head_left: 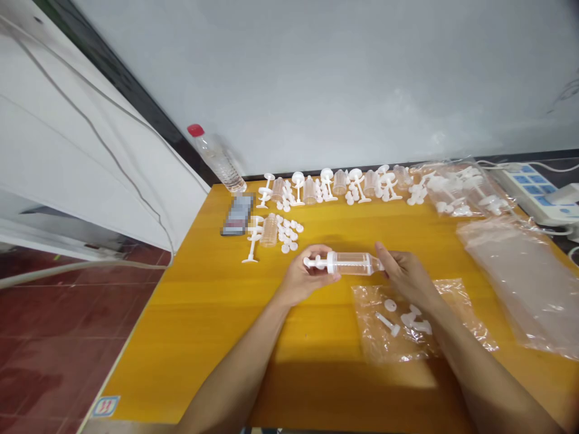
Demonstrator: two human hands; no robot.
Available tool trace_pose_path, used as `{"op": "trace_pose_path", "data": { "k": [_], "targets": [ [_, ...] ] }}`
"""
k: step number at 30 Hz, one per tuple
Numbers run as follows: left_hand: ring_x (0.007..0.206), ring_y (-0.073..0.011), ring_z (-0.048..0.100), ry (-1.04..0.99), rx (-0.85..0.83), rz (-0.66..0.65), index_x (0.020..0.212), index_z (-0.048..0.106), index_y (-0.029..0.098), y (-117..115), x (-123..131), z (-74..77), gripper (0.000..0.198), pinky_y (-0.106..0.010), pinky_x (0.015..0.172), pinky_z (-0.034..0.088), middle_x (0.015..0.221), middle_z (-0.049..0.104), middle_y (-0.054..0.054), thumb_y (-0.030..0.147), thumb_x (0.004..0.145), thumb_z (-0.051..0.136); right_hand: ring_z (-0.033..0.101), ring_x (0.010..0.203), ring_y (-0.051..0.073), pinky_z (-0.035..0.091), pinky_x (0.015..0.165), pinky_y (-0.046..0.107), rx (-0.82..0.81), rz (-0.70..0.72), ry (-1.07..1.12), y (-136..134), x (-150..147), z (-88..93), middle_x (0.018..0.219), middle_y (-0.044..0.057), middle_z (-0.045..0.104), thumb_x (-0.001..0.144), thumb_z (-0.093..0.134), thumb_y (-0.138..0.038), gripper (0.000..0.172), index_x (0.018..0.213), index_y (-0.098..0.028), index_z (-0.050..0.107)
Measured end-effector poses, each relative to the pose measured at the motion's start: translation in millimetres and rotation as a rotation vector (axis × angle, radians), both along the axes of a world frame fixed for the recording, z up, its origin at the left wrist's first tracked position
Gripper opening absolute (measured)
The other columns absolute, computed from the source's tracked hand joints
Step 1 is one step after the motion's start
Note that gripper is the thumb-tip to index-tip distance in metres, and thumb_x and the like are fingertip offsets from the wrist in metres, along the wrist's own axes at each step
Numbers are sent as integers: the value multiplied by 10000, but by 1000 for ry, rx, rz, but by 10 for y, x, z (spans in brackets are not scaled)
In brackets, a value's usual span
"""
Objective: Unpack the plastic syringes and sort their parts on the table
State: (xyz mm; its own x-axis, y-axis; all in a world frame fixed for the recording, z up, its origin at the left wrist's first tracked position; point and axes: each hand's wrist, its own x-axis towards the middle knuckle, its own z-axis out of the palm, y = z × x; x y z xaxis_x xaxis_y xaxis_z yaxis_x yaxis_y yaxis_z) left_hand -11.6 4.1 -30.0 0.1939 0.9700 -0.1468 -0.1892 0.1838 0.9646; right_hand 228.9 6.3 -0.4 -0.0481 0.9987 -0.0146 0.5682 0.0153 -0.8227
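Note:
Both hands hold one clear plastic syringe-like tube [350, 263] level above the orange table [190, 337]. My left hand [304, 278] grips its white plunger end. My right hand [404, 274] grips the tapered tip end. Under my right wrist lies an open clear bag [384, 343] with a few white plastic pieces inside. Farther back, rows of clear tubes, white plungers and small white caps [335, 184] stand along the table's far edge, and a smaller group [274, 235] lies left of my hands.
A water bottle with a red cap [217, 158] leans at the back left corner beside a phone [237, 215]. Clear plastic bags [525, 277] lie at the right. A power strip [538, 193] sits at the far right. Red floor tiles lie off the left edge.

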Motion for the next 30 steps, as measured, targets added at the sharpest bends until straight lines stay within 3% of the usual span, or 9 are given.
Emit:
{"op": "trace_pose_path", "data": {
  "k": [4,7,12,16,18,20,24,26,30],
  "targets": [
    [575,-120,630,-47,-211,1,918,595,162,23,5,-50,547,-245,562,528,753,671,-16,593,706,856,391,500,114,317,538,274,255,-40,-33,-5,-12,-16,531,-21,435,946,506,-722,601,629,-211,496],
    [689,-109,650,-33,-87,30,1047,629,190,11,-8,-41,597,-240,667,559,872,672,7,415,604,959,504,536,131,381,564,266,119,-32,42,-12,-5,1,571,3,544,983,469,-697,587,688,-200,573],
    [730,-116,662,-14,-29,44,1058,638,198,16,-30,-25,585,-231,682,566,887,676,13,371,601,960,394,489,101,341,520,257,-56,69,154,-16,45,63,516,-22,419,1003,426,-699,651,581,-203,420],
    [542,-132,641,-115,-238,-1,1033,642,158,66,-69,-41,575,-232,516,526,726,695,-22,557,687,871,504,600,112,409,587,240,-31,224,213,-59,99,112,656,-22,545,1024,508,-589,433,835,-204,561],
    [564,-129,648,-134,-249,-5,1049,682,144,76,-97,-35,583,-224,524,530,762,715,-43,538,672,888,588,686,130,466,645,245,-56,279,284,-69,110,130,758,-8,635,1000,586,-554,347,1084,-219,621],
    [662,-126,670,-119,-169,18,1081,722,163,66,-121,-18,592,-226,612,568,855,728,-37,416,600,956,638,743,147,505,687,259,-88,245,357,-58,103,140,820,11,686,961,652,-551,425,1234,-227,624],
    [781,-123,669,-22,-25,17,1075,766,202,31,-147,25,604,-224,732,588,933,739,-18,220,516,993,595,607,130,493,603,263,-157,110,396,-26,94,148,685,26,652,922,665,-612,439,830,-184,693],
    [737,-133,680,-29,-63,23,1056,763,187,37,-163,45,558,-235,677,595,896,744,-27,289,554,982,582,592,127,485,588,264,-163,114,395,-27,129,175,669,23,644,897,697,-607,432,800,-186,701],
    [504,-131,634,-132,-190,103,918,716,132,111,-238,101,510,-209,448,511,670,712,-48,549,673,878,632,687,157,513,642,283,1,77,269,69,179,336,795,36,701,859,744,-554,420,1098,-209,742]
  ]
}}
